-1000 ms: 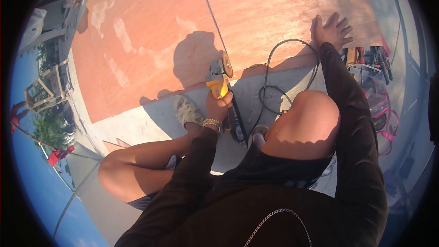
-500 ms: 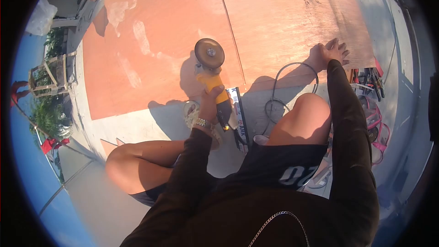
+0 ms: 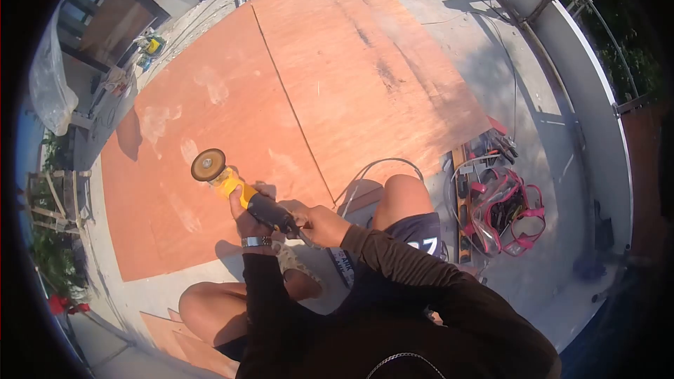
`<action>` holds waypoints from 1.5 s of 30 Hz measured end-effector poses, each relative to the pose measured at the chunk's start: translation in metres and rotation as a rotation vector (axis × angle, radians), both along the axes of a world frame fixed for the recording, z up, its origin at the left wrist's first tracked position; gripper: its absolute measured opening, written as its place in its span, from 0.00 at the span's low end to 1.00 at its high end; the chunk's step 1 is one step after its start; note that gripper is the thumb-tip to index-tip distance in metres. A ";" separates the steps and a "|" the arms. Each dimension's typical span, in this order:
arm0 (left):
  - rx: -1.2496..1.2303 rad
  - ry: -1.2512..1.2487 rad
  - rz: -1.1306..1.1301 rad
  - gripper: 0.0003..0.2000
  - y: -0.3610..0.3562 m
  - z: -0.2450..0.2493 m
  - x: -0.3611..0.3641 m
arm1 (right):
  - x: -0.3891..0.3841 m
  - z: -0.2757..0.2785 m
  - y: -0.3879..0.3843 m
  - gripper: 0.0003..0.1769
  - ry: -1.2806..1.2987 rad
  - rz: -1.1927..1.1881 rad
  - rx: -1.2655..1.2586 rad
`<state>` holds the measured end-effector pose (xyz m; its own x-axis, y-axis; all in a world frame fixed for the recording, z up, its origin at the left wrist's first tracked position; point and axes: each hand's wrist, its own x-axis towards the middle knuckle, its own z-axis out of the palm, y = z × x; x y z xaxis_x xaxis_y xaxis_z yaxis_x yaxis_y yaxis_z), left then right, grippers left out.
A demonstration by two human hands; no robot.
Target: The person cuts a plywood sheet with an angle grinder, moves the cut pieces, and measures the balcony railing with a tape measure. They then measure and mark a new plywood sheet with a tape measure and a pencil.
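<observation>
since the earlier frame, the right hand [image 3: 319, 226] had left the reddish board [image 3: 337, 77], where it had been spread flat, and had come across to the rear end of the angle grinder [image 3: 264, 210]. the grinder itself had turned, its disc [image 3: 208, 165] now aimed toward the upper left of the view. the left hand [image 3: 247, 216] was wrapped firmly round the tool's body, the thumb lying along the yellow section and the other fingers showing on the far side; a metal-banded watch [image 3: 256, 241] sat at that wrist. the right hand's fingers were bent in against the black tail of the grinder, touching it near where the cord came out, though whether they had closed on the casing or the cord i could not tell. the tool was in front of the person, tilted, its disc over the near left part of the board as seen from above; the gap beneath could not be judged. pale smudges marked that half, and a dark line [image 3: 293, 105] ran across the sheet to its near edge. to the right of the bent knee [image 3: 406, 200] stood a clear bag with pink trim [image 3: 500, 210], and hand tools [image 3: 494, 144] lay just beyond it, near the board's corner.
</observation>
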<state>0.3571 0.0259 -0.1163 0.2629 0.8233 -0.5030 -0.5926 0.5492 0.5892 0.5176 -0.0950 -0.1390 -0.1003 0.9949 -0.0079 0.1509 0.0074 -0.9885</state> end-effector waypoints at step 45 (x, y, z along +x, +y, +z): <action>0.877 1.248 -1.526 0.37 0.005 -0.220 0.009 | 0.005 -0.041 -0.393 0.31 -0.119 -1.535 -0.738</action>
<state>0.3665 0.0313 -0.3360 0.6897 0.4037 -0.6011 0.7210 -0.4599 0.5183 0.5221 -0.4879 -0.1798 0.9096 -0.0483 -0.4126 -0.3500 -0.6242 -0.6985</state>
